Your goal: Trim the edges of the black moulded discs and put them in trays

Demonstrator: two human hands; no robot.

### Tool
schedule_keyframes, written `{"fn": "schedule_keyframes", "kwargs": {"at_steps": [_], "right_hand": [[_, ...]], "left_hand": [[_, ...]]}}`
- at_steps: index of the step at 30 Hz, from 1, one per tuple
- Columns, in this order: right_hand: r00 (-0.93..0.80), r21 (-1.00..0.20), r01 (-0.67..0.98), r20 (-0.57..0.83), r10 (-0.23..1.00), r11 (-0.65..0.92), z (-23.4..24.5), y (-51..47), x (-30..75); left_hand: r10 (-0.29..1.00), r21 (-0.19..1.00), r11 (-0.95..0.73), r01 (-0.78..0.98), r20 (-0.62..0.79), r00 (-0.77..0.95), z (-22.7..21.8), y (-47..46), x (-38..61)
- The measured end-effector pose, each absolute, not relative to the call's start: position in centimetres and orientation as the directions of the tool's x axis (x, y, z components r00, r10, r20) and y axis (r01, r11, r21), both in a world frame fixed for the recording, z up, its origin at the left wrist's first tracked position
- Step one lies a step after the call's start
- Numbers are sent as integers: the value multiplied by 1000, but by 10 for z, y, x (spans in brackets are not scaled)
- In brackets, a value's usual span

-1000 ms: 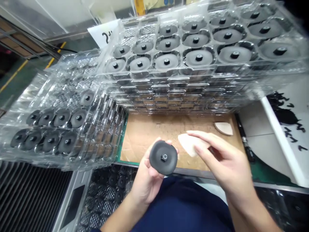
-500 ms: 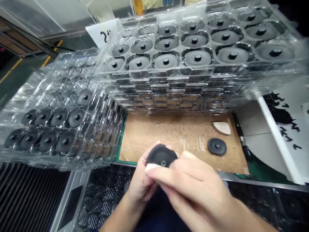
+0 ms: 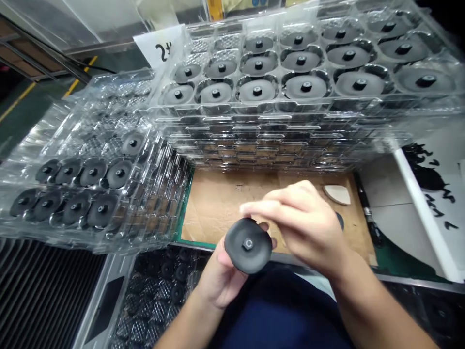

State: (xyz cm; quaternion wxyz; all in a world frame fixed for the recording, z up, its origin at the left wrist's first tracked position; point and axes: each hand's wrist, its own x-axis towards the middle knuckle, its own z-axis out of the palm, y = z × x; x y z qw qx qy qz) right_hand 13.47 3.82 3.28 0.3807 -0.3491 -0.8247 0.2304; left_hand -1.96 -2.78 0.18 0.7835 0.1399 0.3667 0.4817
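My left hand (image 3: 227, 278) grips a black round disc (image 3: 241, 259) by its edge, its face with the short central stem turned up toward me. Just above the disc's far edge is my right hand (image 3: 303, 220), its index finger reaching left and the other fingers curled in. A small whitish patch shows at that fingertip; I cannot make out what it is. Partly behind the right hand, another black disc (image 3: 340, 221) lies on the cardboard (image 3: 214, 203). A cream wedge-shaped piece (image 3: 337, 194) rests farther back on it.
Stacked clear plastic trays (image 3: 254, 118) holding black discs rise behind the cardboard. Another tray stack (image 3: 145, 194) stands at the left, its top partly filled. A white panel (image 3: 423, 208) and a dark pen (image 3: 368, 215) border the right side. More trays (image 3: 156, 291) sit lower left.
My right hand has lifted off the disc's face and moved up and away. The disc in my left hand is now more fully visible.
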Motion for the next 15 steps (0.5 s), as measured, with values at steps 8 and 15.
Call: {"fn": "schedule_keyframes", "kwargs": {"at_steps": [8, 15], "right_hand": [[-340, -835, 510, 24, 940, 206, -71, -5, 147], [-150, -815, 481, 286, 946, 323, 10, 7, 155]], "left_hand": [[841, 410, 502, -762, -435, 321, -1, -25, -26], [849, 505, 522, -687, -380, 366, 0, -22, -13]]}}
